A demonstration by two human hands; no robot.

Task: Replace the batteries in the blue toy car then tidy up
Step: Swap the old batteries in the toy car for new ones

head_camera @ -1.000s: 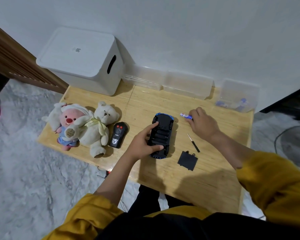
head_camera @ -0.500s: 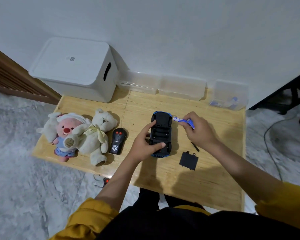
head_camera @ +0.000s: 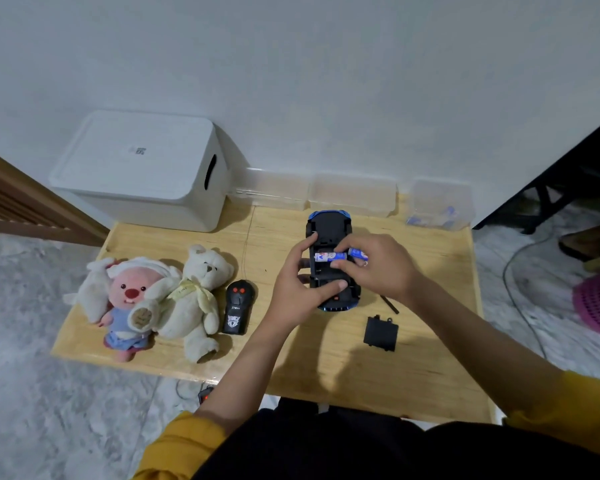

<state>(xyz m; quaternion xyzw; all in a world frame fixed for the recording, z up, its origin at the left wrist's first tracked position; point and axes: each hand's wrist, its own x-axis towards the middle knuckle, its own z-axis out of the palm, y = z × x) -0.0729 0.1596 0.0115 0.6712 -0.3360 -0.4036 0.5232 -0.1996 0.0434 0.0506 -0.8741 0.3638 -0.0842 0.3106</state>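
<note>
The blue toy car [head_camera: 329, 225] lies upside down on the wooden table [head_camera: 430, 265], black underside up, battery bay uncovered. My left hand [head_camera: 297, 287] grips the car's left side and near end. My right hand [head_camera: 381, 268] pinches blue-and-white batteries [head_camera: 330, 256] and presses one across the open bay; a second battery end [head_camera: 357, 252] sticks out between the fingers. The black battery cover [head_camera: 380, 333] lies loose on the table to the right of the car. A small black screwdriver [head_camera: 390, 305] shows partly beneath my right wrist.
A black remote [head_camera: 238, 308] and two plush toys [head_camera: 160, 303] lie to the left. A white lidded bin [head_camera: 142, 168] stands at the back left. Clear trays [head_camera: 352, 194] line the wall, and a clear box [head_camera: 440, 206] holds blue batteries.
My right hand has carried the batteries from the table right of the car onto the open bay. My left hand has shifted its grip on the car. The camera moved closer.
</note>
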